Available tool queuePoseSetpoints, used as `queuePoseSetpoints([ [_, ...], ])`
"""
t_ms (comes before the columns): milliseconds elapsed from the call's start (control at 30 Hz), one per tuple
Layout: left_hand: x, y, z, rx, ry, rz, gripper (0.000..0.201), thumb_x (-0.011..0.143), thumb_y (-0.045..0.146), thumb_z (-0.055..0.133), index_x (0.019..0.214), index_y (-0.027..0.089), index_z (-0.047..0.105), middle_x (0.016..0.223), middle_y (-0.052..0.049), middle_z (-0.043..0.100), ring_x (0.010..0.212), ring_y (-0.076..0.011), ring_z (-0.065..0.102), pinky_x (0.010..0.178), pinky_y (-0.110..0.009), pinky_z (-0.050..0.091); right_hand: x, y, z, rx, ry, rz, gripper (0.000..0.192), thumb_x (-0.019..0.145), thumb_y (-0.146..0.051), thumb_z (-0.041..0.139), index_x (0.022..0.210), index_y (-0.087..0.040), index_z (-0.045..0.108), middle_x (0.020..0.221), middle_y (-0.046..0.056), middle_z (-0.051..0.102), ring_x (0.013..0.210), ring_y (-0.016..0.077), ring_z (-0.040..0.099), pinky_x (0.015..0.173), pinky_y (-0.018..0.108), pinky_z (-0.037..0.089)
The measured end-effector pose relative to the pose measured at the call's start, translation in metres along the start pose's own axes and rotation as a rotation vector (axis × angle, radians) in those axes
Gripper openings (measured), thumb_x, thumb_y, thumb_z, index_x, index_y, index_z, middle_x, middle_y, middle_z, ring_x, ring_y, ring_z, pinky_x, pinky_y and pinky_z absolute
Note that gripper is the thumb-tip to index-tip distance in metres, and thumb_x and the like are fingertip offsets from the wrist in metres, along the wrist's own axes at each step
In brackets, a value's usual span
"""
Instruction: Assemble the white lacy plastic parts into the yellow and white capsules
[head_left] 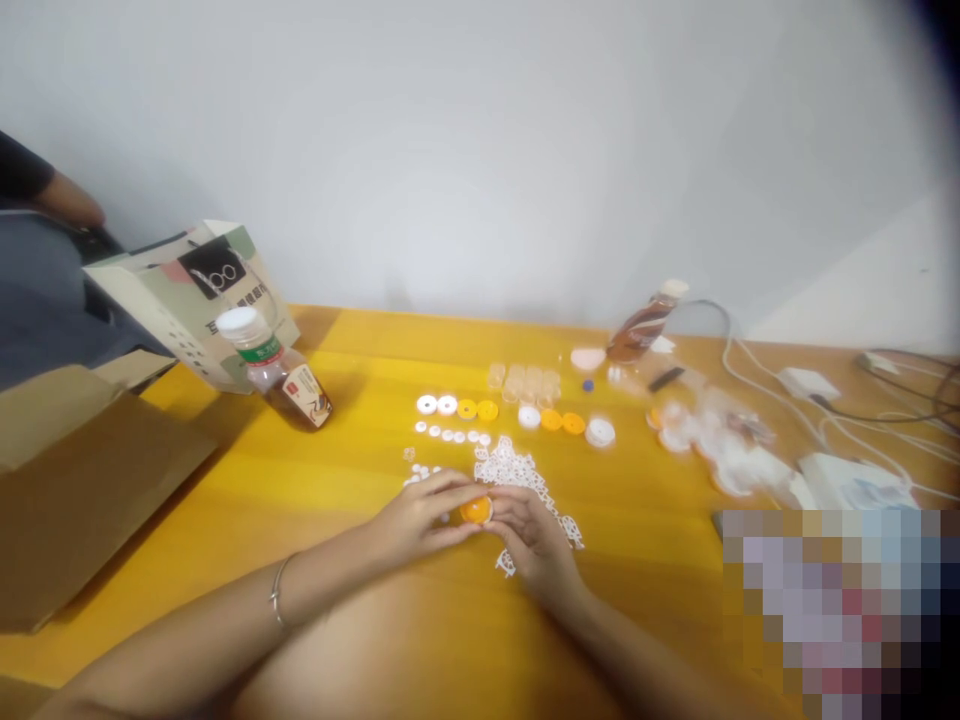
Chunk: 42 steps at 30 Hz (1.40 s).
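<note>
In the head view, a round orange piece (pixel 475 511) is held above the front part of the yellow wooden counter (pixel 652 610). It is gripped from one side by the fingers of the left hand (pixel 424 515) and from the other by those of the right hand (pixel 534 540), the fingertips of both being closed around its edge. A thin bangle (pixel 276 592) is worn on the left wrist.

Beyond and partly behind the right hand, a heap of small white openwork parts (pixel 514 465) is spread. Small white pieces (pixel 448 436) are set out in a row to its left. Behind them, two white discs (pixel 436 405) and two yellow discs (pixel 477 410) are lined up; farther right, two orange discs (pixel 562 421) are flanked by a white disc (pixel 529 418) and a white cap (pixel 600 433). Clear plastic pieces (pixel 532 383) are grouped behind.

A dark drink bottle (pixel 643 325) is seen near the wall, with cables (pixel 757 375) to its right. On the left, a white-lidded jar (pixel 289 380) is placed before a printed paper bag (pixel 187 300), and a cardboard box (pixel 97 490) is seen nearer. Another person's arm (pixel 71 200) is partly shown.
</note>
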<state>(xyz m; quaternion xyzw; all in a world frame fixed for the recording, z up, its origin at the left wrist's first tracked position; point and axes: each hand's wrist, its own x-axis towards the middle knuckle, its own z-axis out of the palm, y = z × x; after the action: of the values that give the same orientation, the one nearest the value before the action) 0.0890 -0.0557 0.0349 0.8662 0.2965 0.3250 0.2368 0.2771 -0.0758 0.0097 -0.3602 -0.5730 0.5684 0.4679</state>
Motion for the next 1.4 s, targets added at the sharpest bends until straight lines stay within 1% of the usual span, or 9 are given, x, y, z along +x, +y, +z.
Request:
queuePoseSetpoints([
  [233,-0.001,0.007,-0.005,0.123,0.021,0.057,0.031,0.081,0.022,0.053,0.112,0.016,0.051,0.101,-0.010,0.060,0.088,-0.0150,0.059,0.077,-0.026,0.051,-0.004,-0.004,0.000,-0.032,0.003,-0.010,0.023,0.078,-0.027,0.062,0.096,-0.024,0.048,0.079,0.002,0.065,0.077,0.0170,0.064,0.076,0.033,0.052],
  [467,-0.013,0.022,-0.001,0.371,-0.197,0.106,0.023,0.079,0.020,0.047,0.101,0.016,0.055,0.086,-0.007,0.060,0.074,-0.0146,0.058,0.065,-0.024,0.051,0.008,-0.014,-0.024,-0.221,0.437,-0.113,0.016,0.083,-0.037,0.052,0.085,-0.021,0.054,0.065,0.000,0.059,0.056,0.0132,0.054,0.056,0.027,0.047],
  [633,-0.018,0.016,0.010,0.489,-0.237,0.213,0.020,0.078,0.022,0.046,0.094,0.014,0.055,0.075,-0.006,0.057,0.068,-0.0162,0.054,0.061,-0.027,0.049,0.027,-0.018,-0.052,-0.528,0.536,-0.168,0.023,0.080,-0.041,0.053,0.084,-0.019,0.059,0.070,0.002,0.059,0.062,0.0154,0.053,0.061,0.029,0.045],
  [733,-0.018,0.011,0.012,0.479,-0.233,0.244,0.024,0.078,0.024,0.047,0.098,0.014,0.055,0.077,-0.006,0.058,0.070,-0.0171,0.053,0.063,-0.028,0.048,0.035,-0.018,-0.068,-0.724,0.525,-0.176,0.025,0.081,-0.041,0.050,0.084,-0.018,0.060,0.072,0.003,0.060,0.063,0.0160,0.052,0.064,0.030,0.044],
  [833,-0.018,0.007,0.012,0.457,-0.223,0.231,0.025,0.075,0.024,0.049,0.097,0.014,0.056,0.076,-0.006,0.059,0.071,-0.0177,0.052,0.065,-0.028,0.047,0.039,-0.013,-0.078,-0.843,0.402,-0.156,0.028,0.081,-0.044,0.050,0.085,-0.017,0.059,0.072,0.004,0.059,0.063,0.0165,0.052,0.062,0.031,0.044],
  [933,-0.017,0.008,0.010,0.447,-0.207,0.196,0.025,0.075,0.026,0.050,0.096,0.014,0.057,0.077,-0.007,0.059,0.075,-0.0187,0.053,0.071,-0.030,0.046,0.040,-0.004,-0.079,-0.963,0.250,-0.162,0.031,0.077,-0.045,0.056,0.090,-0.017,0.058,0.074,0.004,0.057,0.067,0.0187,0.053,0.064,0.032,0.044],
  [1067,-0.013,0.017,0.008,0.464,-0.207,0.247,0.040,0.081,0.034,0.047,0.113,0.011,0.051,0.099,-0.012,0.061,0.092,-0.0224,0.053,0.083,-0.036,0.041,0.038,0.006,-0.071,-1.048,0.128,-0.187,0.029,0.077,-0.041,0.057,0.096,-0.018,0.058,0.078,0.005,0.057,0.074,0.0212,0.055,0.068,0.034,0.044],
  [1200,-0.011,0.025,0.013,0.475,-0.224,0.421,0.041,0.086,0.036,0.042,0.117,0.011,0.049,0.111,-0.012,0.059,0.104,-0.0219,0.051,0.085,-0.035,0.039,0.038,0.008,-0.065,-1.026,0.123,-0.170,0.024,0.079,-0.037,0.054,0.094,-0.018,0.058,0.073,0.004,0.058,0.070,0.0205,0.055,0.064,0.032,0.044],
  [1400,-0.009,0.030,0.026,0.584,-0.229,0.429,0.037,0.087,0.043,0.042,0.099,0.013,0.059,0.103,-0.012,0.062,0.099,-0.0221,0.053,0.081,-0.035,0.039,0.040,0.005,-0.062,-0.891,0.180,-0.107,0.021,0.079,-0.036,0.051,0.087,-0.018,0.059,0.068,0.003,0.060,0.059,0.0167,0.054,0.056,0.028,0.043],
])
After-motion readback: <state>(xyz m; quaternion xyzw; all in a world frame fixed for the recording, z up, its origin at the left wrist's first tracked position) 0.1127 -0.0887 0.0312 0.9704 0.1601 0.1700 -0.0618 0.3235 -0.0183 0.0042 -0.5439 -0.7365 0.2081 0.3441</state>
